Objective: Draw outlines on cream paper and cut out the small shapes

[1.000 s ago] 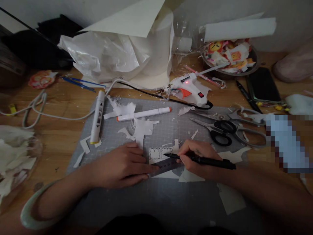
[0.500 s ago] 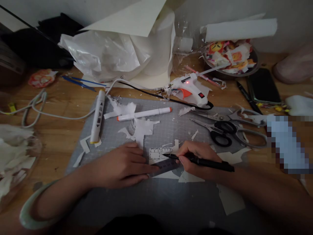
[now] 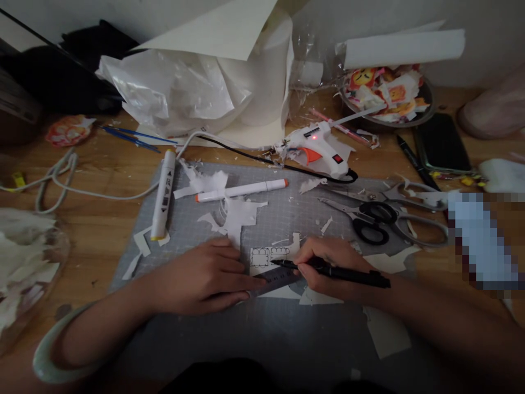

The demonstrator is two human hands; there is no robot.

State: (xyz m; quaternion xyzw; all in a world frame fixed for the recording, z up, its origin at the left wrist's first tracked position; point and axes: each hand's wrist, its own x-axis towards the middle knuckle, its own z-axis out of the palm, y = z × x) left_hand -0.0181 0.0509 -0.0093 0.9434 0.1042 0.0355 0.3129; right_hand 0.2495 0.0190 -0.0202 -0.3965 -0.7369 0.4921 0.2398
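My right hand [image 3: 326,265] grips a black pen [image 3: 348,273], its tip on a small white paper [image 3: 260,270] with scalloped outlines drawn in black. Stretched out flat, my left hand [image 3: 205,276] presses a ruler [image 3: 279,278] down across the paper; its index fingertip rests on the ruler's left end. Part of the ruler lies hidden behind my right hand. All of this is on a grey cutting mat [image 3: 229,339]. Beyond my left hand lie white paper scraps [image 3: 241,212] and a white marker with orange ends [image 3: 244,190].
A white marker with yellow ends [image 3: 163,197] lies at the left. At the back is a glue gun [image 3: 322,148] with a red light on. Scissors [image 3: 371,213] lie right of the mat's middle. A bowl [image 3: 429,112] of scraps and a phone [image 3: 445,142] stand at the back right.
The pen tip has shifted very slightly left and down along the drawn outline. My left hand and the ruler stay almost where they were.
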